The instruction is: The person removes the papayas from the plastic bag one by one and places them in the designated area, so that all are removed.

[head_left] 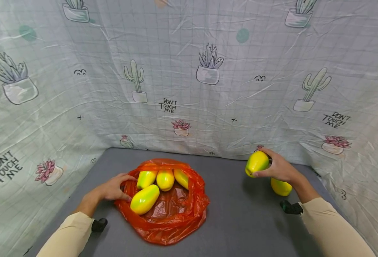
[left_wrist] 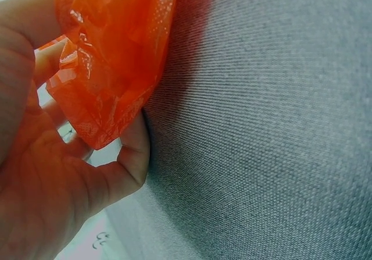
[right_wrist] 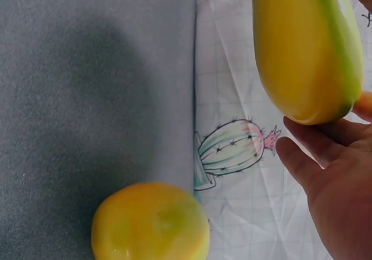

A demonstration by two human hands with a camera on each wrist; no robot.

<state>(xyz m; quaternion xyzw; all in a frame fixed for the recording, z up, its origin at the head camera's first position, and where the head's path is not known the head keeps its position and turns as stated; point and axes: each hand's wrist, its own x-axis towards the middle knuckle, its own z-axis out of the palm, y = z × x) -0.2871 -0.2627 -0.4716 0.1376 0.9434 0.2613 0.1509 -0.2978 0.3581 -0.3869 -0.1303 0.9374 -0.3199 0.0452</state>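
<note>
- A cactus-print sheet [head_left: 189, 71] hangs behind and beside the grey counter [head_left: 237, 214].
- An orange plastic bag [head_left: 173, 210] lies open near the counter's middle, four yellow-green mangoes [head_left: 145, 199] inside.
- The left hand [head_left: 113, 188] pinches the bag's left rim, fingers [left_wrist: 131, 155] clamped on the plastic.
- The right hand [head_left: 280, 169] holds a raised mango [head_left: 257, 163] near the back right corner, fingers curled round it.
- A loose mango [head_left: 280, 187] lies on the counter just below that hand.
</note>
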